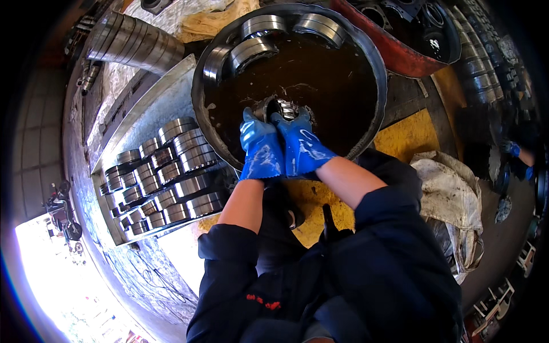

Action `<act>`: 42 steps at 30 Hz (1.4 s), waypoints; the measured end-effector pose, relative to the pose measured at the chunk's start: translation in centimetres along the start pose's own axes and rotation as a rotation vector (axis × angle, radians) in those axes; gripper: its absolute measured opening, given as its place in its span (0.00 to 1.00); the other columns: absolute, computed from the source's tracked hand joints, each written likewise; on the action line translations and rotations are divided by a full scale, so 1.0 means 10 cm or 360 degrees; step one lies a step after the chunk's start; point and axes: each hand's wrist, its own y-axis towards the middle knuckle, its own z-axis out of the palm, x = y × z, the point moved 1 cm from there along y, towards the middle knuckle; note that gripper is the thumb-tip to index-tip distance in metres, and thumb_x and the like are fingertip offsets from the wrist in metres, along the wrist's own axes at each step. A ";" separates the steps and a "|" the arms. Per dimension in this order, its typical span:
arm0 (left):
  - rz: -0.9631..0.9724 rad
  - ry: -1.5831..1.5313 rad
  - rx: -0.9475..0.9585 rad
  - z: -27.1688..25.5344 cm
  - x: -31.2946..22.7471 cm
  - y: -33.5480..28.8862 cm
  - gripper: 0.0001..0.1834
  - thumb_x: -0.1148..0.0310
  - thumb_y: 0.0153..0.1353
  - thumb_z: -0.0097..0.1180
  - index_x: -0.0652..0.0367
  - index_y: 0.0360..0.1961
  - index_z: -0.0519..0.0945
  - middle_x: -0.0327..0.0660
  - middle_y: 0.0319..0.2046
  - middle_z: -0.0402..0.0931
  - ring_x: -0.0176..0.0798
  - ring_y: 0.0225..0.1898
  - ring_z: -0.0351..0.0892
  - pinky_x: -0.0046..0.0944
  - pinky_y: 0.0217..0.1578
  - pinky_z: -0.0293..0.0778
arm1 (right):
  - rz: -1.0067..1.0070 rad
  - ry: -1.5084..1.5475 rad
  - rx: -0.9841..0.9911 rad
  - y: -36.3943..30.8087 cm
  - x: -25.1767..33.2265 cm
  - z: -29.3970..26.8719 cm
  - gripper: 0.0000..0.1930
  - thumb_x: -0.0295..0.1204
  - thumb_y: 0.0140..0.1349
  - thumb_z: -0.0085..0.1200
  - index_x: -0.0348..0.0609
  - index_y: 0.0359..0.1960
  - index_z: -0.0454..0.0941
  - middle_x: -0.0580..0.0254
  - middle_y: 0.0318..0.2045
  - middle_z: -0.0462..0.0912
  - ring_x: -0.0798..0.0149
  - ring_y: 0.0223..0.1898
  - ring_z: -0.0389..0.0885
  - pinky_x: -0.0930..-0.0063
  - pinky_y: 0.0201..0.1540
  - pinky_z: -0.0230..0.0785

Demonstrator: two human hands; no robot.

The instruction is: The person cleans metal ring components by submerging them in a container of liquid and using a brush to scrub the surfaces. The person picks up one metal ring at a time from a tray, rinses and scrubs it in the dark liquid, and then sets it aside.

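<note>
My left hand (pixel 260 146) and my right hand (pixel 302 146), both in long blue rubber gloves, are side by side over a round metal basin (pixel 374 108) of dark brown liquid. Fingers of both are closed around a roller bearing (pixel 287 108) at the liquid's surface. Its shiny ribbed rollers show between the gloves, and a darker curved part rises by the left fingers. The gloves hide much of it, so I cannot tell whether it is one piece. Several wide bright metal rings (pixel 263 26) sit in the basin along its far rim.
Left of the basin, a metal tray (pixel 191 68) holds rows of stacked bearing rings (pixel 191 151). A long stack of rings (pixel 134 43) lies beyond it. A red basin (pixel 394 48) with metal parts is at far right. A dirty white sack (pixel 449 194) lies nearer, beside my right arm.
</note>
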 end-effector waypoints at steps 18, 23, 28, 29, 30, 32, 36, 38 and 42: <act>-0.0287 -0.0118 0.0047 0.00 0.24 0.36 0.31 0.70 0.56 0.57 0.56 0.63 0.70 0.59 0.53 0.77 0.61 0.53 0.79 0.51 0.54 0.77 | -0.0292 -0.1039 0.0958 0.40 0.53 0.18 0.27 0.37 0.62 0.58 0.35 0.58 0.70 0.49 0.49 0.81 0.59 0.46 0.81 0.64 0.52 0.71; -0.0134 -0.0166 0.0109 -0.11 0.07 0.22 0.31 0.70 0.55 0.58 0.56 0.62 0.70 0.60 0.53 0.76 0.62 0.54 0.78 0.51 0.55 0.76 | -0.0665 -0.1327 0.0270 0.12 -0.12 -0.20 0.48 0.52 0.56 0.63 0.28 0.67 0.56 0.34 0.63 0.69 0.42 0.63 0.71 0.59 0.65 0.65; -0.0184 -0.0107 0.0033 -0.09 0.15 0.30 0.29 0.66 0.56 0.59 0.55 0.61 0.71 0.59 0.53 0.77 0.62 0.53 0.79 0.51 0.54 0.76 | -0.0246 -0.1602 0.0468 0.18 0.66 0.06 0.39 0.50 0.56 0.64 0.31 0.61 0.70 0.42 0.54 0.80 0.48 0.57 0.79 0.62 0.60 0.69; -0.0172 -0.0057 0.0029 -0.06 0.16 0.34 0.29 0.65 0.57 0.59 0.55 0.61 0.72 0.58 0.52 0.78 0.61 0.53 0.79 0.50 0.54 0.77 | -0.0255 -0.1602 0.0474 0.15 0.80 0.10 0.39 0.50 0.56 0.64 0.31 0.61 0.70 0.42 0.54 0.80 0.48 0.57 0.79 0.62 0.60 0.69; -0.0116 -0.0071 0.0033 -0.03 0.17 0.35 0.28 0.62 0.57 0.60 0.55 0.60 0.73 0.57 0.51 0.79 0.60 0.52 0.80 0.49 0.53 0.77 | -0.0289 -0.1372 0.0692 0.12 0.93 0.14 0.34 0.47 0.56 0.63 0.34 0.58 0.75 0.44 0.52 0.82 0.50 0.55 0.80 0.63 0.59 0.70; -0.0105 -0.0056 -0.0036 0.02 0.18 0.36 0.28 0.62 0.58 0.61 0.55 0.60 0.73 0.57 0.50 0.79 0.59 0.52 0.80 0.49 0.53 0.77 | -0.0460 -0.0966 0.1106 0.25 0.95 0.14 0.23 0.39 0.57 0.61 0.40 0.51 0.82 0.46 0.49 0.84 0.57 0.51 0.82 0.65 0.56 0.69; -0.0171 -0.0094 0.0016 -0.04 0.11 0.32 0.30 0.62 0.57 0.62 0.54 0.62 0.72 0.57 0.52 0.78 0.60 0.53 0.80 0.50 0.53 0.77 | -0.0132 -0.0265 0.1161 0.47 0.53 0.03 0.25 0.39 0.60 0.58 0.38 0.57 0.74 0.50 0.50 0.81 0.60 0.50 0.79 0.68 0.57 0.69; -0.0182 -0.0135 0.0072 -0.04 0.08 0.31 0.31 0.63 0.56 0.62 0.54 0.62 0.72 0.56 0.53 0.77 0.60 0.54 0.79 0.50 0.54 0.77 | -0.0194 -0.0787 0.0802 0.55 0.32 0.05 0.31 0.39 0.57 0.60 0.36 0.60 0.69 0.44 0.54 0.78 0.53 0.54 0.79 0.65 0.59 0.69; -0.0191 -0.0063 0.0092 -0.04 0.07 0.32 0.33 0.66 0.54 0.63 0.52 0.63 0.71 0.56 0.55 0.76 0.59 0.55 0.78 0.50 0.55 0.76 | -0.0447 -0.1113 0.0358 0.37 -0.10 -0.16 0.45 0.46 0.51 0.67 0.31 0.65 0.61 0.38 0.58 0.75 0.45 0.59 0.77 0.60 0.60 0.70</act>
